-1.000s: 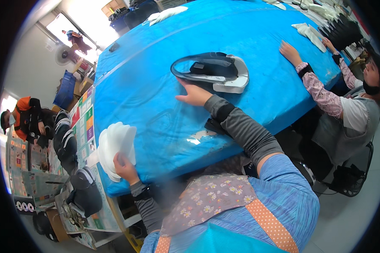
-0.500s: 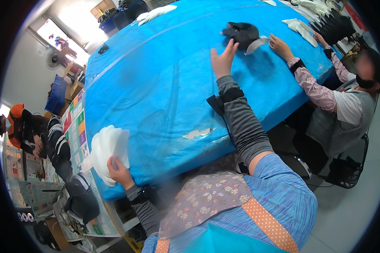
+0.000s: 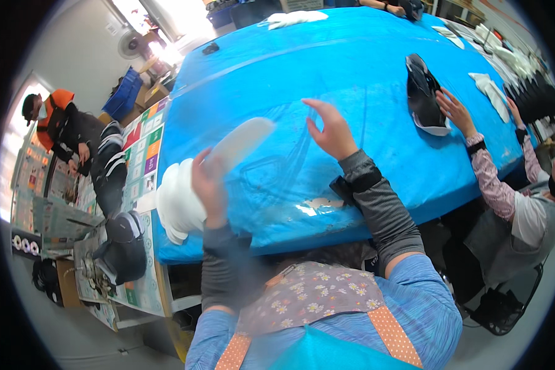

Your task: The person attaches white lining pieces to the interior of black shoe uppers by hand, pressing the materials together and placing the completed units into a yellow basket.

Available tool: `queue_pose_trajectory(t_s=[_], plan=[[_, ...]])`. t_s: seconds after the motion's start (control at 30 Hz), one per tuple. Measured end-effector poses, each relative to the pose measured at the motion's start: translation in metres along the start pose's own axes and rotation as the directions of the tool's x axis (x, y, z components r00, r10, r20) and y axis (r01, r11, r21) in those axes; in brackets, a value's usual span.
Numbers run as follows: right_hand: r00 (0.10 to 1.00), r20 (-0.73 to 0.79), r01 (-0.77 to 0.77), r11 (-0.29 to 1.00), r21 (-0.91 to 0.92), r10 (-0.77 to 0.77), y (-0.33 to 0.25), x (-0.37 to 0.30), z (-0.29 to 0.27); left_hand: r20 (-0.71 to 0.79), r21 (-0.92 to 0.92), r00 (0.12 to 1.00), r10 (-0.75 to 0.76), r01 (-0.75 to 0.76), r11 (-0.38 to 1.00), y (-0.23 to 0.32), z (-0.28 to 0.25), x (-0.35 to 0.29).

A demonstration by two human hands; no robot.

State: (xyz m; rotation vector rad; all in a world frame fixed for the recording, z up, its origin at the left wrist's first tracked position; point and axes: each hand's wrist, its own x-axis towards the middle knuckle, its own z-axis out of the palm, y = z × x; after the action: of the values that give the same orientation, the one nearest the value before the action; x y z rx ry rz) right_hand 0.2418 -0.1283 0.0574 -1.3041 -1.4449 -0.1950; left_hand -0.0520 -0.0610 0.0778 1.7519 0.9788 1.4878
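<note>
My left hand [image 3: 209, 191] is closed on a thin white piece [image 3: 245, 145], long and rounded at the end, blurred by motion. Below and left of that hand lies a fanned stack of similar white pieces [image 3: 177, 200] at the table's near left. Over the middle of the blue-covered table [image 3: 259, 80], my right hand [image 3: 333, 131] is raised with thumb and fingers apart and nothing in it. To its right rests a black sewn fabric piece [image 3: 422, 92] with a white lower edge. A co-worker's hand [image 3: 455, 112] is right beside that black piece.
White gloves [image 3: 297, 19] lie at the far edge, and another white glove [image 3: 491, 95] lies at the right. Stacked black pieces [image 3: 530, 95] stand beyond it. A small black object [image 3: 211, 48] sits far left. Another person [image 3: 61, 126] works at the left side table.
My left hand has lifted a white piece off the stack and moved it rightward. My right hand has drawn back from the black piece, which now lies farther right by the co-worker's hand.
</note>
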Motion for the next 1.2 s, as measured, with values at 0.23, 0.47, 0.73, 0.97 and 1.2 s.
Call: queue_pose_trajectory(t_s=[0.23, 0.47, 0.73, 0.97, 1.2], plan=[[0.959, 0.283, -0.039, 0.999, 0.036, 0.027, 0.004, -0.008, 0.01, 0.412, -0.175, 0.823, -0.391, 0.492, 0.853, -0.045, 0.057, 0.007], [0.947, 0.307, 0.07, 0.994, 0.078, -0.091, 0.01, -0.009, 0.009, 0.549, -0.432, 0.756, -0.358, 0.622, 0.653, -0.061, 0.045, 0.013], [0.779, 0.53, -0.556, 0.759, 0.338, 0.335, 0.006, -0.018, 0.02, 0.326, -0.465, 0.895, -0.305, 0.432, 0.773, -0.074, 0.046, 0.008], [0.663, 0.693, -0.723, 0.478, 0.498, 0.281, 0.013, -0.018, 0.022, 0.31, -0.526, 0.885, -0.348, 0.465, 0.712, -0.068, 0.049, 0.007], [0.715, 0.651, -0.679, 0.48, 0.556, 0.256, 0.012, -0.019, 0.024, 0.34, -0.564, 0.888, -0.308, 0.455, 0.689, -0.071, 0.046, 0.007]])
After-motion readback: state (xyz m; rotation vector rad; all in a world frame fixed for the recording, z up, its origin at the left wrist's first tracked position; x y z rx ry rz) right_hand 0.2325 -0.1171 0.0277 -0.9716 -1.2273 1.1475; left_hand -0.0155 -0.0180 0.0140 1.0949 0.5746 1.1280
